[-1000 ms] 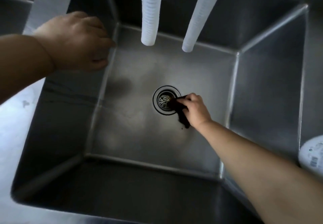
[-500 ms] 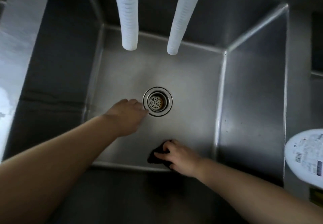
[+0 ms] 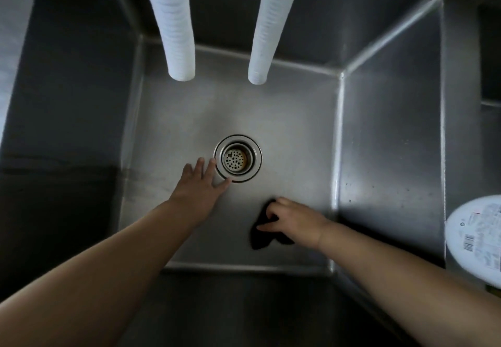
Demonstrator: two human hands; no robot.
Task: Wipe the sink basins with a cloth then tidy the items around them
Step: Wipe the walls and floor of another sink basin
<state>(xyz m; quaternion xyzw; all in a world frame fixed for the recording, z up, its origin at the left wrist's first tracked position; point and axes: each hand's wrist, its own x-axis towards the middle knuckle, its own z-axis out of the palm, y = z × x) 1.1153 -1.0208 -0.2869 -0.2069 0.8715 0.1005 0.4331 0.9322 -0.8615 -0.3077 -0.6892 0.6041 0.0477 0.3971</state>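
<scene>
I look straight down into a deep steel sink basin [image 3: 284,119]. A round drain strainer [image 3: 238,158] sits in the middle of its floor. My left hand [image 3: 202,184] lies flat on the floor with straight fingers, its fingertips at the drain's left rim. My right hand [image 3: 294,220] grips a small dark cloth [image 3: 261,234] and presses it on the floor near the front right corner. Part of the cloth is hidden under my fingers.
Two white ribbed hoses [image 3: 173,21] [image 3: 271,27] hang down into the basin from above. A white container with a printed label and barcode [image 3: 475,237] stands on the right rim. A second basin's edge [image 3: 490,103] shows at far right.
My left hand came down from the left wall to the floor beside the drain and spread its fingers. My right hand dragged the cloth from the drain toward the front right corner.
</scene>
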